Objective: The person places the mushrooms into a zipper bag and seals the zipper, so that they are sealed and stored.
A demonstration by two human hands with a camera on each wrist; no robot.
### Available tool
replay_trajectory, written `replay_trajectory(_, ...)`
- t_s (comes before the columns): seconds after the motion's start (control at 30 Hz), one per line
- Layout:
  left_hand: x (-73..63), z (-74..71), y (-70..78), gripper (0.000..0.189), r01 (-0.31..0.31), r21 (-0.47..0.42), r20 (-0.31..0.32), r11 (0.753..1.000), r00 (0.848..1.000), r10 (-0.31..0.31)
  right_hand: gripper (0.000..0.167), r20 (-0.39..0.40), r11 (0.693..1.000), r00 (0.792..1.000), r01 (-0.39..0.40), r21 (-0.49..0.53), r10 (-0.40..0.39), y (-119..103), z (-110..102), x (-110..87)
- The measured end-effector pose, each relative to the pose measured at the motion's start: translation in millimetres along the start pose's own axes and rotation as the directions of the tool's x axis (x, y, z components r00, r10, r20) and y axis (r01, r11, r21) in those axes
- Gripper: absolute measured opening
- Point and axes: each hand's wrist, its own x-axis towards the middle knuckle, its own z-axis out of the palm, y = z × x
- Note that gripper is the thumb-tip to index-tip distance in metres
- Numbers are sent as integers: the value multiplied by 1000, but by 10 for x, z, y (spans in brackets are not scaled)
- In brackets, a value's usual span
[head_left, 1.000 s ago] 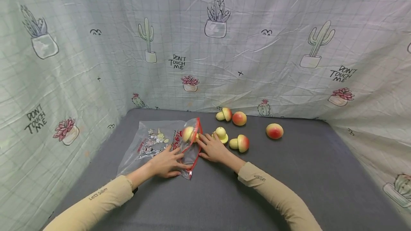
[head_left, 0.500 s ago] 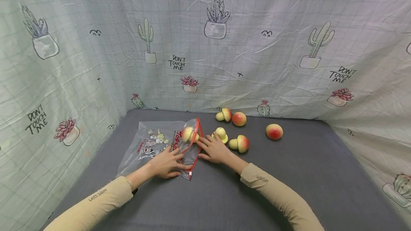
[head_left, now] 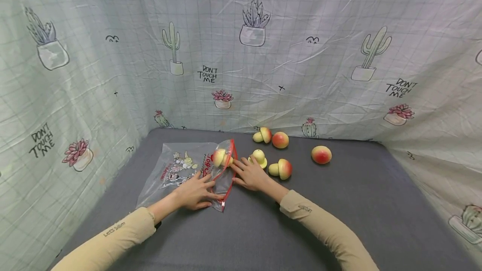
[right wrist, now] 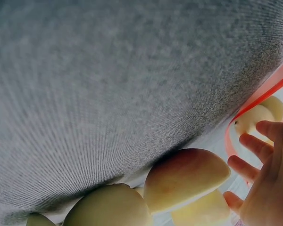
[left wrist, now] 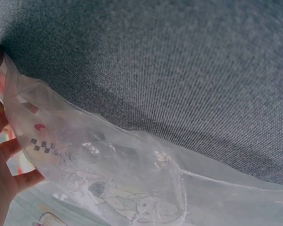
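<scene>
A clear plastic zip bag [head_left: 150,183] with cartoon print and a red zip edge lies flat, its mouth toward the right. My left hand [head_left: 193,191] rests on the near part of its mouth, fingers spread over the plastic and index finger at the red edge. Inside the mouth lies a yellow-and-red toy mushroom [head_left: 219,157], stem pointing right. My right hand [head_left: 252,175] has its straight, spread fingers at that stem, next to the red strip. Just beyond the right hand, another toy mushroom [head_left: 258,156] stands stem up; a third toy mushroom [right wrist: 186,179] lies beside the wrist.
Farther back are a toy mushroom [head_left: 262,135] on its side and a round red-topped piece [head_left: 280,139]. Another round red-and-yellow piece [head_left: 321,154] sits apart to the right. A printed cloth curtain [head_left: 286,74] borders the grey table [head_left: 357,204] at the back and sides.
Both hands have stayed nearly in place. The toy mushroom in the bag mouth has shifted very slightly to the left; the other pieces have not moved.
</scene>
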Motion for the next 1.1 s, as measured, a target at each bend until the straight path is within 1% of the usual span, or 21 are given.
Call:
replay_trajectory(0.07, 1, -3, 2, 41, -2, -1, -5, 1000, 1000, 2, 53, -20, 1000, 1000, 9, 5, -9, 9, 18, -4)
replay_trajectory(0.1, 2, -4, 3, 41, -2, 0, -6, 1000, 1000, 2, 55, -48, 1000, 999, 20, -14, -21, 39, 110, 2)
replay_trajectory(0.13, 3, -6, 6, 41, -1, -1, -6, 1000, 1000, 1, 56, -55, 1000, 998, 23, -16, -23, 45, 125, 2)
replay_trajectory(0.3, 11, -15, 26, 42, 4, -22, 1, 1000, 1000, -4, 55, -48, 1000, 999, 17, -24, -18, 49, 148, 13)
replay_trajectory(0.33, 14, -16, 29, 42, 5, -30, 4, 1000, 1000, -5, 54, -24, 1000, 1000, 8, -8, -8, 20, 63, 8)
replay_trajectory(0.5, 23, -10, 40, 42, 10, -62, 10, 998, 1000, -10, 55, 34, 1000, 999, 4, -24, -3, 4, 17, 14)
replay_trajectory(0.6, 24, -5, 45, 42, 14, -68, 10, 998, 1000, -13, 56, 47, 1000, 999, 7, -23, -6, 7, -19, -1)
replay_trajectory(0.7, 19, -6, 52, 42, 18, -61, 14, 998, 1000, -17, 57, 40, 1000, 999, 15, -27, -14, 19, -56, -23)
replay_trajectory(0.87, 8, -15, 69, 42, 23, -46, 26, 999, 999, -22, 56, 2, 998, 999, 42, -50, -42, 45, -95, -71)
replay_trajectory(1.1, 2, -23, 82, 41, 30, -54, 21, 998, 999, -29, 55, -37, 997, 997, 65, -50, -67, 74, -149, -137)
